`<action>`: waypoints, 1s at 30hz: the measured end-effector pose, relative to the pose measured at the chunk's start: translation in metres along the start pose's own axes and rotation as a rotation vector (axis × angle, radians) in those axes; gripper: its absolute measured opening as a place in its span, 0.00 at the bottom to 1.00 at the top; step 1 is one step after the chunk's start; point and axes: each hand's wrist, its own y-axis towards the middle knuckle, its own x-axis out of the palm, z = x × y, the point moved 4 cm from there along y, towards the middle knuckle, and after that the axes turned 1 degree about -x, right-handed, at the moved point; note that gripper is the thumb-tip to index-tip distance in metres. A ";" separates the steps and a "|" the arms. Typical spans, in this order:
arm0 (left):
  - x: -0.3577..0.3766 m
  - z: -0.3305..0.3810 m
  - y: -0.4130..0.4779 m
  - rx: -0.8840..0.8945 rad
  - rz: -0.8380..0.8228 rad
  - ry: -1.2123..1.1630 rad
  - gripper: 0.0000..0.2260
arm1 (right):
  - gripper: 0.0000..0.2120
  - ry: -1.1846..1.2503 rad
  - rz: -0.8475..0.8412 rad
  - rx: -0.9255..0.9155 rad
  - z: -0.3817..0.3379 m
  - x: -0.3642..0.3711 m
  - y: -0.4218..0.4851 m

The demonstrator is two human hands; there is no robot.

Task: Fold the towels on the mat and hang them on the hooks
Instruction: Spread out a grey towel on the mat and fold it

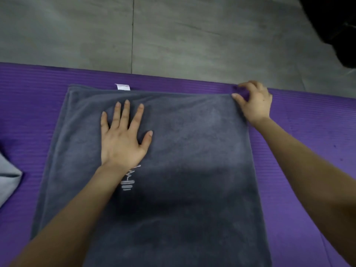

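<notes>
Grey floor (192,35) lies beyond a purple mat (308,132). A dark towel (192,151) is spread flat on the mat. The left grip (123,139) rests on it, fingers straight and spread. The right grip (254,103) pinches its far right corner. A white label (122,86) shows at its far edge.

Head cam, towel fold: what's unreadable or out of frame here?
Head view:
- Embroidered logo on dark towel: upper part under the left hand's wrist.
- White label: print too small.
- Light grey cloth: cut by left edge.
- Black object: cut by top-right corner, unidentifiable.
- Hooks: outside frame.
</notes>
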 end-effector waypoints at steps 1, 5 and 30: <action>-0.002 -0.001 -0.001 -0.017 0.013 -0.027 0.33 | 0.21 0.031 0.066 0.034 0.004 -0.007 -0.018; -0.020 -0.013 0.009 -0.067 0.102 -0.051 0.28 | 0.24 0.155 0.159 0.062 0.011 -0.019 -0.117; -0.071 -0.025 -0.136 -0.397 0.003 -1.127 0.10 | 0.05 0.090 -0.124 0.347 -0.031 -0.093 -0.303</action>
